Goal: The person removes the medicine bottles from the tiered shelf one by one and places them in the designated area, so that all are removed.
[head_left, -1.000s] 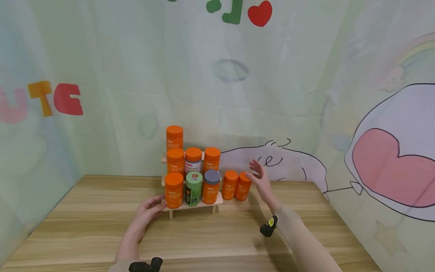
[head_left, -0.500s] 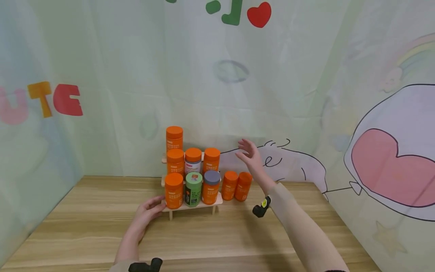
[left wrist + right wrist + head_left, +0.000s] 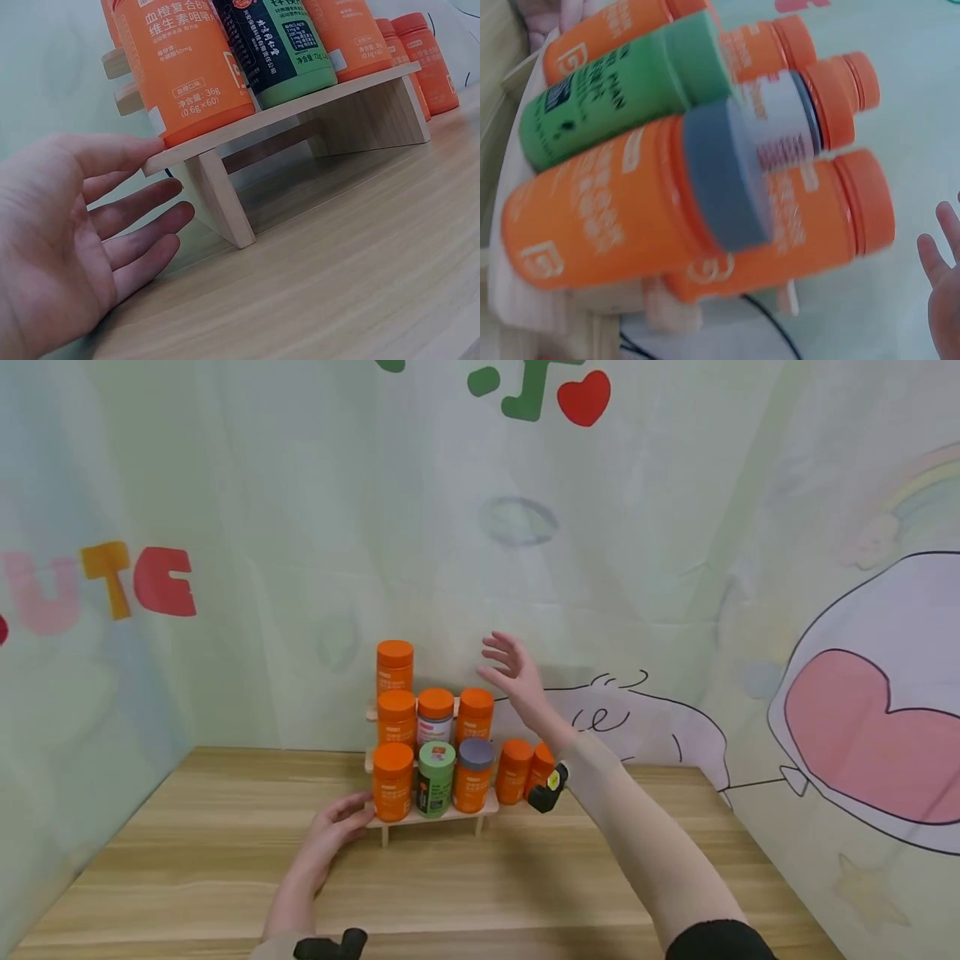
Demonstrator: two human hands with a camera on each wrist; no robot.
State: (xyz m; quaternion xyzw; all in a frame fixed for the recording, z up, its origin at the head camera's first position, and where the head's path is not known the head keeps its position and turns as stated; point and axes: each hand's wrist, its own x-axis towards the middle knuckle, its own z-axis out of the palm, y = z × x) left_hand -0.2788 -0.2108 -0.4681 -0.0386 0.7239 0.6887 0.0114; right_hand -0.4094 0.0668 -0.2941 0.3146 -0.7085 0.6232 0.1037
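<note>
A three-tier wooden shelf (image 3: 453,815) bears supplement jars. On its front tier stand an orange jar (image 3: 393,785), a green jar (image 3: 436,781) and an orange jar with a grey-blue lid (image 3: 472,777). Behind are two orange jars and a white-labelled jar (image 3: 435,717); one orange jar (image 3: 394,667) tops the left side. My left hand (image 3: 333,835) touches the shelf's left front corner, its lower fingers loose beneath, as the left wrist view shows. Bare and with fingers spread, my right hand (image 3: 519,683) is raised in the air right of the upper tiers.
Two orange jars (image 3: 513,772) stand on the wooden table (image 3: 435,893) just right of the shelf, the outer one partly covered by my right wrist camera. A printed cloth (image 3: 285,635) hangs close behind. Dark cables (image 3: 769,322) show behind the shelf.
My right hand has risen from beside the outer table jar and moved left toward the upper tiers. The left hand stays at the shelf corner. The jars have not moved.
</note>
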